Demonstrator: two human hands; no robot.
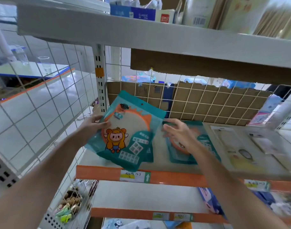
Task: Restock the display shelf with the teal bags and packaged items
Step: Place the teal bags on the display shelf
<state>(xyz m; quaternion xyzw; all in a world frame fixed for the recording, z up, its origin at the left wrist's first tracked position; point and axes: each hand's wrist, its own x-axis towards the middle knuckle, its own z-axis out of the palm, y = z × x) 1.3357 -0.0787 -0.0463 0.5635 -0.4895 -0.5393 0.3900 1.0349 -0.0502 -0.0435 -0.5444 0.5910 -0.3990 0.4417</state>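
The left hand holds a teal bag by its left edge. The thumb lies on the front of the bag and the other fingers are curled behind it, so the fingers are grasping the bag. The bag shows a cartoon child with orange hair and a round orange ring. It is tilted, with its top leaning toward the back of the display shelf and its lower edge near the orange front strip. Under its lower right corner the edge of one more teal pack is visible.

The right hand is released, its fingers spread and holding nothing. It is blurred, just above a second teal bag that lies flat on the shelf, to the right of the first one. I cannot tell if the hand touches this bag.

Further right on the same shelf lie flat white packages. Behind the bags stands a white wire grid with brown cardboard behind it. A price label is fixed on the orange strip below the held bag.
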